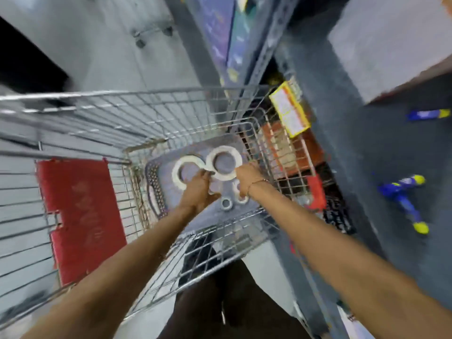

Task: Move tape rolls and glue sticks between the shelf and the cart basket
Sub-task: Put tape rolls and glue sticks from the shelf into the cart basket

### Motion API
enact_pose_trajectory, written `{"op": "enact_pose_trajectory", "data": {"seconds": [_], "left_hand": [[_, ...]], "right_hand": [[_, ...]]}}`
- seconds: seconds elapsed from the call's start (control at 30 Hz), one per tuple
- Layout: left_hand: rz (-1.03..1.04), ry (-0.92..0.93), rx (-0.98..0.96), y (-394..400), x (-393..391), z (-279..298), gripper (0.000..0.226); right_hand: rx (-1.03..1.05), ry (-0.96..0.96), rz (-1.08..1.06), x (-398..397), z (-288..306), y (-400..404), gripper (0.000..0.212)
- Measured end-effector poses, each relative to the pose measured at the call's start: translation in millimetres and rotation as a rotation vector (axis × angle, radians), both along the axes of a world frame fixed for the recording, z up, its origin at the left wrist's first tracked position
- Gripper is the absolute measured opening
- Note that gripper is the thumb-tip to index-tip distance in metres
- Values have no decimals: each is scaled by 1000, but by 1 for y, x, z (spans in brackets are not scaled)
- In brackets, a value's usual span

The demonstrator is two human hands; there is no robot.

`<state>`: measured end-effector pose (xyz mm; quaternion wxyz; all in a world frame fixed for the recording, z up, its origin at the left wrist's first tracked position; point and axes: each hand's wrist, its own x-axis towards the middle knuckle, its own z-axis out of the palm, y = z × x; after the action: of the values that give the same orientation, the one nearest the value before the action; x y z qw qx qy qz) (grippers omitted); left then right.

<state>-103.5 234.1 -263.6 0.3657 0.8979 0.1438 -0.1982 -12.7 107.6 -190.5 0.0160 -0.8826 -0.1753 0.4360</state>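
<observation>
Both my arms reach down into a wire cart basket [137,111]. On a grey tray [156,167] at its bottom lie two large white tape rolls: one on the left [177,171], one on the right [223,149]. My left hand [199,192] grips the left roll's near edge. Over the right roll's near rim, my right hand [247,177] is closed on it. Two small tape rolls [227,203] [241,196] lie just below my hands. Blue glue sticks with yellow caps [401,189] rest on the dark shelf [381,148] at the right. The picture is motion-blurred.
A red child-seat flap [80,216] hangs on the cart's left side. Beyond the cart's right wall stand a yellow box [289,110] and orange packs [281,148] on a lower shelf. Another glue stick [426,115] lies further back. Grey floor spreads beyond.
</observation>
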Motion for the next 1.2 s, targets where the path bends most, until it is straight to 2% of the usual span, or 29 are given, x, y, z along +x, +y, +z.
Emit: {"op": "enact_pose_trajectory", "data": {"seconds": [0.1, 0.2, 0.37, 0.47, 0.67, 0.77, 0.9, 1.0, 1.1, 1.2], "left_hand": [[49, 49, -60, -9, -13, -48, 54], [34, 69, -98, -22, -15, -80, 45], [-17, 54, -24, -42, -24, -112, 55], [-22, 3, 41, -49, -32, -116, 55], [5, -6, 9, -51, -34, -112, 61], [3, -17, -13, -42, -30, -99, 59], [116, -171, -91, -31, -15, -54, 21], [196, -359, -137, -31, 5, 0, 39], [221, -502, -216, -49, 33, 61, 49], [104, -710, -308, -83, 59, 128, 48]], "right_hand": [[-107, 60, 95, -1, -59, -9, 37], [-147, 27, 122, -3, -90, -1, 34], [-206, -33, 276, -8, -130, 7, 31], [-208, -61, 336, -11, -138, 3, 29], [-218, -72, 231, -8, -134, 3, 29], [-208, -84, 228, -6, -124, 3, 33], [-189, -102, 146, 2, -86, 1, 32], [-83, -178, 1, -1, -39, -7, 28], [122, -332, -140, -14, 22, -25, 23], [324, -534, -327, -30, 90, -58, 14]]}}
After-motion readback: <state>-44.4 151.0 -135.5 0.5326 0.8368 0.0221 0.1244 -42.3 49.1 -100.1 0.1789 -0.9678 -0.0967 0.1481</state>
